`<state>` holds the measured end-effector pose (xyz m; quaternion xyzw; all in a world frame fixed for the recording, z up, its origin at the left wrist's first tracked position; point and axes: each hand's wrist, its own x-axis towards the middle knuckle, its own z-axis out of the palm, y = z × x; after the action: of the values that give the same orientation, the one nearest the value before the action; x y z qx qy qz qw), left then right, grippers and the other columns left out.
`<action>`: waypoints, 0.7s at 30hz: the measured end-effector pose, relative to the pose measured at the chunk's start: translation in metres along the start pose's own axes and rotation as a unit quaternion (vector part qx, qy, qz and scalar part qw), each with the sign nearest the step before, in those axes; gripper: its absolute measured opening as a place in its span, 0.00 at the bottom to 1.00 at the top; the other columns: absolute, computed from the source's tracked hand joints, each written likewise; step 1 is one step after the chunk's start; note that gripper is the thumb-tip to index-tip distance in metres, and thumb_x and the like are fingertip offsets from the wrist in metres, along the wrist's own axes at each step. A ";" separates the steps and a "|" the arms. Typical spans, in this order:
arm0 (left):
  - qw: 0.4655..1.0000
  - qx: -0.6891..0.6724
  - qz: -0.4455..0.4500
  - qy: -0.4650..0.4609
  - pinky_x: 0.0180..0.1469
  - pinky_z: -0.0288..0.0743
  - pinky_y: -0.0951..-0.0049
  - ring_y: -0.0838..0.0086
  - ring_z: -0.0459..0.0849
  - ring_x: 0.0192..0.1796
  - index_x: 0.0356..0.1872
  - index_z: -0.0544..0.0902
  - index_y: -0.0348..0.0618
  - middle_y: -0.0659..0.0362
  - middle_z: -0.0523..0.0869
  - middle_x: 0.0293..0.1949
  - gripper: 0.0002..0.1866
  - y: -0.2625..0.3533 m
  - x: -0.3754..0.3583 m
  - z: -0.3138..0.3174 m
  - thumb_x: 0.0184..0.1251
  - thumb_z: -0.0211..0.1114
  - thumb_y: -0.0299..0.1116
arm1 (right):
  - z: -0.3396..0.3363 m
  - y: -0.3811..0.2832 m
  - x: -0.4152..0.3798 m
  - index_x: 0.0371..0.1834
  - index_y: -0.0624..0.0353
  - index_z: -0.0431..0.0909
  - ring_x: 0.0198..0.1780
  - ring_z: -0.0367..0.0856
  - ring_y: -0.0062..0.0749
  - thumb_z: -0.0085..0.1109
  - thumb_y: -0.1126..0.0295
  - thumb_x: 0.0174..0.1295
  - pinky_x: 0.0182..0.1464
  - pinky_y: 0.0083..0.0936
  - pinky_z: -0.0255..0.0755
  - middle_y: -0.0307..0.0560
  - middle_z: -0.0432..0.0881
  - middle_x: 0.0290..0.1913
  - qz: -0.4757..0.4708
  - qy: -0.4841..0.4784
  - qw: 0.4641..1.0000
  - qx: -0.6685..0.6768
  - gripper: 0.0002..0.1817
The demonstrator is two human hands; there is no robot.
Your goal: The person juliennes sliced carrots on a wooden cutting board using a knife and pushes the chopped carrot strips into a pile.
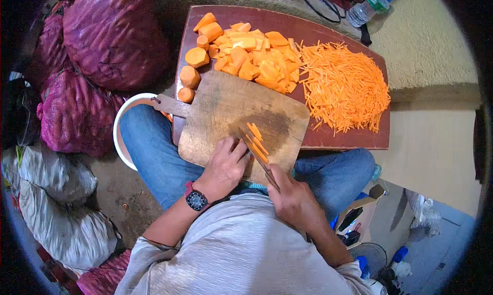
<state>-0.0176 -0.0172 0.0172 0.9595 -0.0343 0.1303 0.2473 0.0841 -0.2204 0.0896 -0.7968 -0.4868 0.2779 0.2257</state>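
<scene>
My right hand is wrapped around the handle of a knife, whose blade slants up and left across the wooden cutting board. Beside the blade, my left hand presses down on the board with its fingers curled together. Whatever lies under those fingertips is hidden. Several cut carrot strips rest along the blade's right side. Behind the board are a heap of carrot slices and, to the right, a large pile of shredded carrot. Thick carrot chunks line the left.
The board lies on a dark red tabletop. A white tub stands by my left leg. Red mesh sacks and white sacks fill the left side. A plastic bottle lies at the back right; a fan sits lower right.
</scene>
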 end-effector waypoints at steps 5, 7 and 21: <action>1.000 -0.009 0.000 0.002 0.64 0.76 0.51 0.52 0.79 0.57 0.49 0.91 0.30 0.49 0.83 0.55 0.15 0.002 0.001 0.001 0.65 0.67 0.29 | -0.004 -0.007 0.028 0.71 0.65 0.71 0.54 0.86 0.72 0.59 0.70 0.76 0.53 0.54 0.83 0.73 0.86 0.53 0.086 0.023 0.991 0.104 0.23; 1.000 -0.004 -0.010 -0.004 0.64 0.76 0.51 0.52 0.79 0.57 0.49 0.90 0.30 0.49 0.83 0.55 0.15 0.003 0.002 -0.001 0.66 0.67 0.29 | -0.010 -0.007 0.022 0.72 0.64 0.70 0.56 0.86 0.72 0.60 0.71 0.76 0.53 0.56 0.83 0.74 0.86 0.54 0.075 0.012 0.991 0.113 0.24; 1.000 -0.005 0.004 -0.009 0.69 0.74 0.49 0.50 0.78 0.62 0.51 0.90 0.29 0.47 0.82 0.55 0.17 -0.001 -0.002 -0.002 0.64 0.65 0.28 | -0.020 -0.016 0.000 0.75 0.62 0.68 0.57 0.86 0.74 0.60 0.69 0.76 0.55 0.59 0.82 0.75 0.86 0.55 0.115 -0.028 0.986 0.119 0.27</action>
<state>-0.0201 -0.0153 0.0178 0.9593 -0.0405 0.1226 0.2510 0.0870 -0.2149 0.1149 -0.8069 -0.3611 0.3800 0.2721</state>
